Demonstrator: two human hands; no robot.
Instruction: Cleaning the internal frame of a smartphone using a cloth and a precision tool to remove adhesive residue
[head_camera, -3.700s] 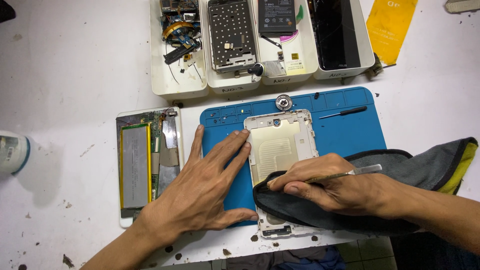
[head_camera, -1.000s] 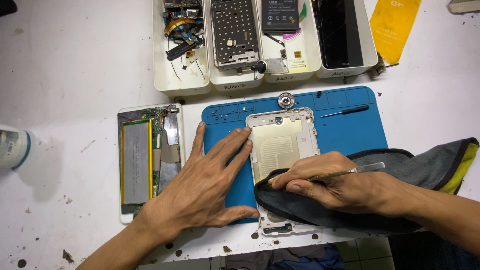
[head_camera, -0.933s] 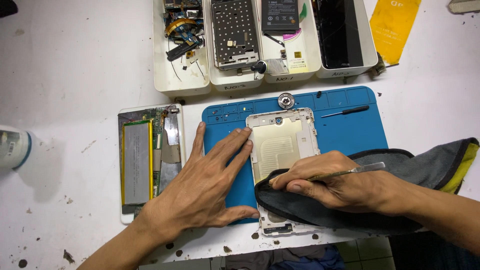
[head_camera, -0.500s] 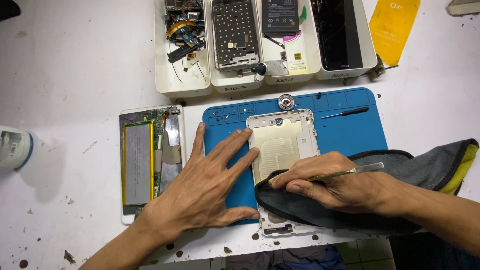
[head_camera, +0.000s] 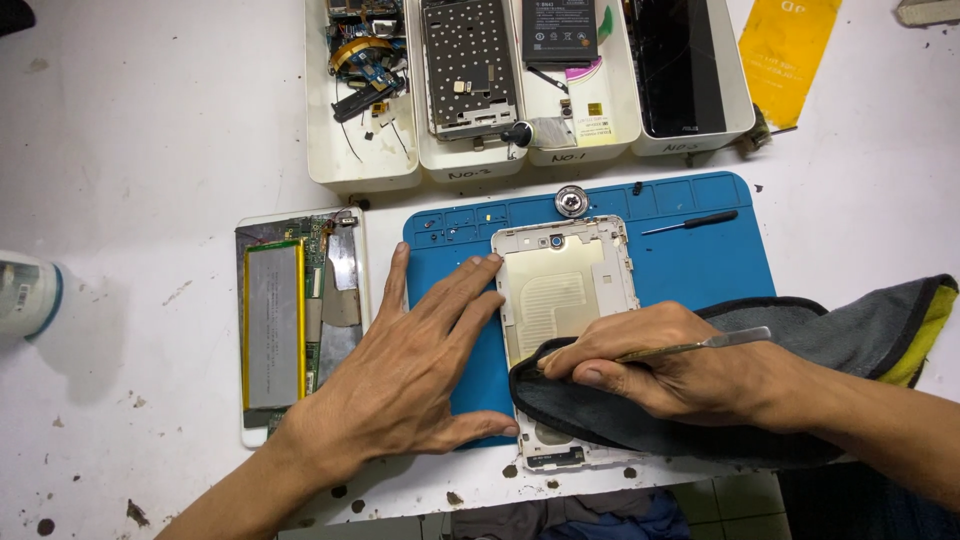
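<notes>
A white tablet back cover (head_camera: 565, 285) lies inner side up on a blue work mat (head_camera: 700, 265). My left hand (head_camera: 405, 375) rests flat on the mat with spread fingers, fingertips touching the cover's left edge. My right hand (head_camera: 665, 365) holds a thin metal pry tool (head_camera: 700, 346), its tip at the cover's lower part. A dark grey cloth (head_camera: 800, 330) lies under my right hand and hides the cover's lower half. The opened tablet body (head_camera: 290, 320), with its grey battery and circuit board showing, lies left of the mat.
Several white trays (head_camera: 365, 170) at the back hold phone parts, a board, a battery and a dark screen. A small screwdriver (head_camera: 690, 222) and a round metal part (head_camera: 571, 201) lie on the mat. A yellow sheet (head_camera: 785, 45) is at back right, a white bottle (head_camera: 25, 292) at far left.
The view has shifted slightly. Both hands stay where they were; the right hand with the pry tool has barely moved on the cover.
</notes>
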